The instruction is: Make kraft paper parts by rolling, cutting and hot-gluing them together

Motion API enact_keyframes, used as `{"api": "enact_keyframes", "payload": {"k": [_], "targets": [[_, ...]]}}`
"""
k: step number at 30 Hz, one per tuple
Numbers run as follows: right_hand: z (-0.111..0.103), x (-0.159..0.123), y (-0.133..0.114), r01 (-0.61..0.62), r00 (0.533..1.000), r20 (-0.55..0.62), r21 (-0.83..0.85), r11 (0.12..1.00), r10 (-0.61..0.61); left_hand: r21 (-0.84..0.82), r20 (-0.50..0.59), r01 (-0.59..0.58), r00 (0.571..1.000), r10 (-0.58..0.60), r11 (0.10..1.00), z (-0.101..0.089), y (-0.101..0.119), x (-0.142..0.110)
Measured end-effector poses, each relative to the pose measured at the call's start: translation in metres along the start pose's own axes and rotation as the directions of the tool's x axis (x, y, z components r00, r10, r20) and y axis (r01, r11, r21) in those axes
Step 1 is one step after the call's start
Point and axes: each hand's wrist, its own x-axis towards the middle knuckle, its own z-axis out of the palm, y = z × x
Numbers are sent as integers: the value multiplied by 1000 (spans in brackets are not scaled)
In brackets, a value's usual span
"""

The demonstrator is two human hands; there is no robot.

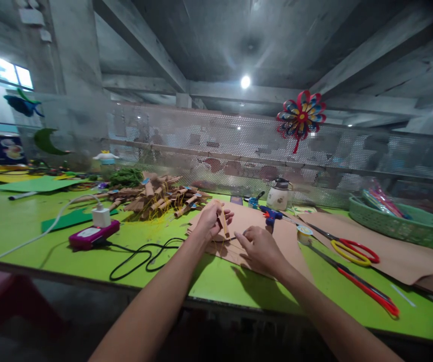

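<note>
My left hand (209,221) is closed around a small rolled piece of brown paper (225,227), held above a sheet of brown kraft paper (291,246). To its right, my right hand (260,247) has its fingers curled and the thumb pointing at the roll; what they pinch, if anything, is too small to make out. Thin yellow thread hangs below the left hand. Just beyond the right hand a blue glue gun (271,214) lies on the paper. A spool (305,231) sits to the right of it.
Brown paper rolls with yellow threads (163,196) are piled at the left. A purple power strip (93,235) with a black cord lies nearer. Scissors with red and yellow handles (355,252), a red-handled tool (369,291) and a green basket (401,221) are right. A jug (278,195) stands behind.
</note>
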Motion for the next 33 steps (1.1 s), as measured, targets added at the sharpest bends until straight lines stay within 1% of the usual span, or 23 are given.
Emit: {"api": "enact_keyframes", "payload": {"k": [3,7,10,13,16,20,25,29,31,33], "targets": [[3,11,5,-58,993,-92,111,992,69,22,26,8,1000,-9,1000,0,1,0],[7,41,16,-84,966,-207,312,946,154,62,61,-11,998,8,998,2,-1,-1],[11,66,22,-94,961,-192,451,888,199,103,84,-18,996,9,994,5,-3,-3],[18,80,25,-102,963,-153,558,823,222,151,112,13,993,-30,988,10,-5,-8],[24,84,29,-117,957,-143,608,785,254,185,151,46,986,-75,982,13,-8,-12],[28,83,37,-139,953,-123,635,760,278,198,215,21,974,-65,980,14,-12,-12],[28,82,41,-140,955,-107,658,740,276,253,242,31,966,-94,967,14,-14,-11],[25,83,40,-128,956,-107,687,716,273,303,267,-10,961,-75,953,17,-15,-16],[23,82,40,-132,958,-89,708,694,273,327,269,-29,961,-64,945,19,-17,-19],[22,80,41,-153,961,-44,739,656,274,349,264,-39,963,-58,936,21,-19,-21]]}}
